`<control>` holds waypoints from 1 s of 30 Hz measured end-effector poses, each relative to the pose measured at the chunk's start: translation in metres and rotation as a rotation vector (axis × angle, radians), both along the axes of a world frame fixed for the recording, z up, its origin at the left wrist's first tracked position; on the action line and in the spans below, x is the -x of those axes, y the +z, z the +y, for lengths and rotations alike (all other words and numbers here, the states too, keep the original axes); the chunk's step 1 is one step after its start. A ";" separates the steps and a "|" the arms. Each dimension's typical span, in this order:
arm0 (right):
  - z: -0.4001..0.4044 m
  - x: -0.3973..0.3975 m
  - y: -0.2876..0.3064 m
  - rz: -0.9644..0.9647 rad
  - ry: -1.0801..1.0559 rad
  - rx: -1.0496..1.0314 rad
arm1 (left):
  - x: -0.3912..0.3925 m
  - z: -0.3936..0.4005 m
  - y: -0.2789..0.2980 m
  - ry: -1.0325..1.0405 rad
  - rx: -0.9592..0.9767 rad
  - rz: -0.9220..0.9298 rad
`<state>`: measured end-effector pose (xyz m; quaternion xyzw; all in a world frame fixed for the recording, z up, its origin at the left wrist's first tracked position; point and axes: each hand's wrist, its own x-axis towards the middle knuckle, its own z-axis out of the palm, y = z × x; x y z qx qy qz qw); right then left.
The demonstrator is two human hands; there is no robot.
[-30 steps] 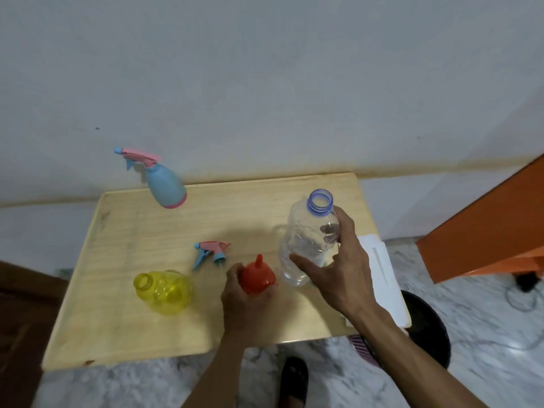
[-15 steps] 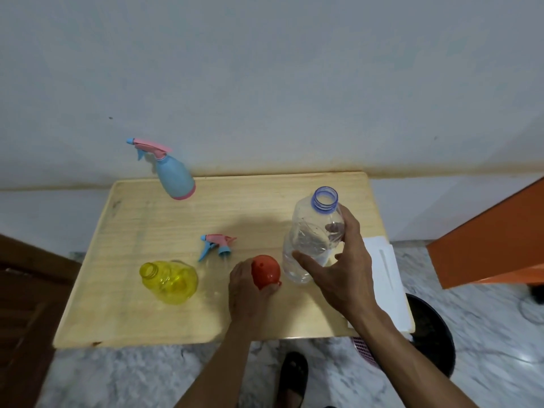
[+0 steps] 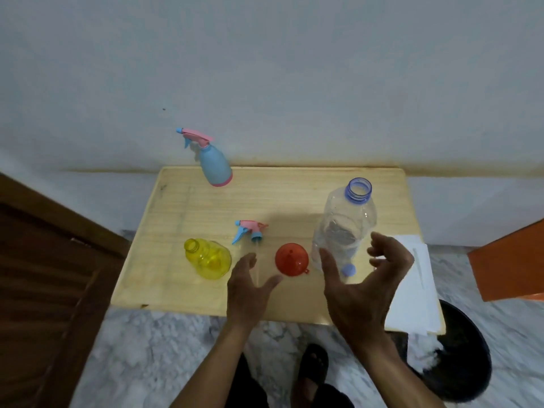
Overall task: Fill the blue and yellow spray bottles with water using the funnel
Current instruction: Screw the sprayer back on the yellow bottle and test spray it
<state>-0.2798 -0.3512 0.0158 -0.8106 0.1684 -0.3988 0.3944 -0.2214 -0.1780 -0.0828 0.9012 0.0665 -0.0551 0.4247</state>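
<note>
Single head view, worn high, looking forward and steeply down over table (image 3: 294, 201) from its near edge. Close range, wide-angle. Wall (image 3: 294, 69) fills upper half, floor (image 3: 153, 348) along bottom. No second view.

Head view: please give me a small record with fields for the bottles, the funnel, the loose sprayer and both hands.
yellow bottle: open neck, sprayer off, on table
blue bottle: sprayer on, at table's far edge
loose sprayer: lying between yellow bottle and funnel
funnel: red, wide mouth up, on table
clear bottle: uncapped, upright; blue cap at its base
left hand: open, holds nothing
right hand: open beside clear bottle, holds nothing
</note>
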 end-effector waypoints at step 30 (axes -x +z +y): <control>0.133 -0.185 -0.084 1.107 0.131 -0.195 | -0.077 0.152 -0.024 -0.136 0.246 -0.085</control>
